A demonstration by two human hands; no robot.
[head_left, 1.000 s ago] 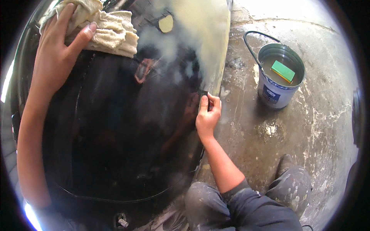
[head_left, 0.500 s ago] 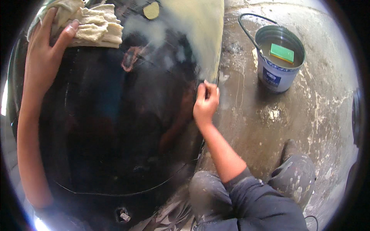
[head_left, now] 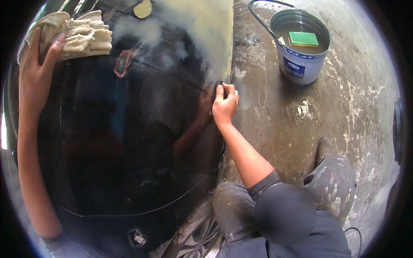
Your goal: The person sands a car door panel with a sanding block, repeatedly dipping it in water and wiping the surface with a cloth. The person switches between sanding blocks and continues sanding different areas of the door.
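Observation:
A glossy black car body panel (head_left: 116,172) fills the left and middle, with pale yellowish and cloudy whitish patches toward its far right part. My left hand (head_left: 41,71) is closed on a folded cream cloth (head_left: 86,38), which lies against the panel at the far left. At the panel's right edge, the fingers of my right hand (head_left: 226,103) pinch a small dark piece (head_left: 219,83). Most of that piece is hidden in the grip, so its exact kind cannot be made out. A pinkish ring-shaped mark (head_left: 123,63) shows between my hands.
On the wet, stained concrete floor (head_left: 275,124) at right stands a white bucket (head_left: 297,71) with murky water, its black handle leaning left. A green-topped block (head_left: 303,39) floats inside. Below, a wheel (head_left: 202,236) sits beside my paint-spotted knees (head_left: 331,185).
The view has shifted, so panel and bucket appear further left and the bucket higher. My right hand has moved slightly toward the panel's edge. My left hand stays on the cloth.

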